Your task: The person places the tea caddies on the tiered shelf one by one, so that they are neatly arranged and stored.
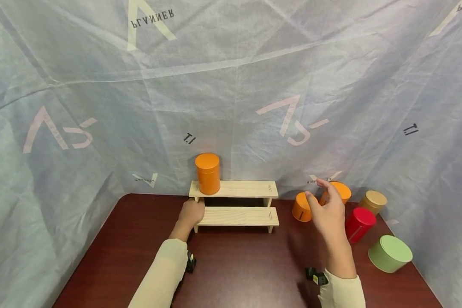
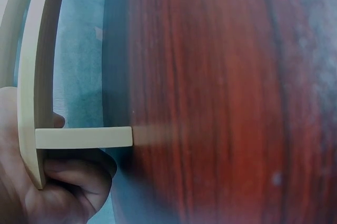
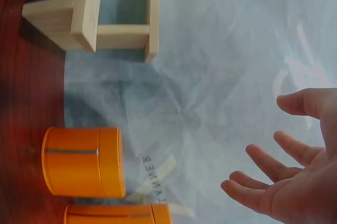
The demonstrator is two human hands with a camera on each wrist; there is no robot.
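My left hand (image 1: 191, 212) grips the left end of a two-step wooden shelf (image 1: 238, 216). In the left wrist view its fingers (image 2: 79, 176) curl round the side support below the board. A tall orange tin (image 1: 208, 174) stands upright on the upper step, toward the left. My right hand (image 1: 328, 211) is held in the air with fingers spread and nothing in them. Beyond it on the table stand a small orange tin (image 1: 302, 207) and a larger orange tin (image 1: 340, 192), which the hand partly covers in the head view.
At the right stand a gold tin (image 1: 374, 201), a red tin (image 1: 359, 224) and a pale green tin (image 1: 390, 253) on the dark red-brown table (image 1: 242, 269). A grey printed sheet (image 1: 231, 107) hangs behind and along both sides.
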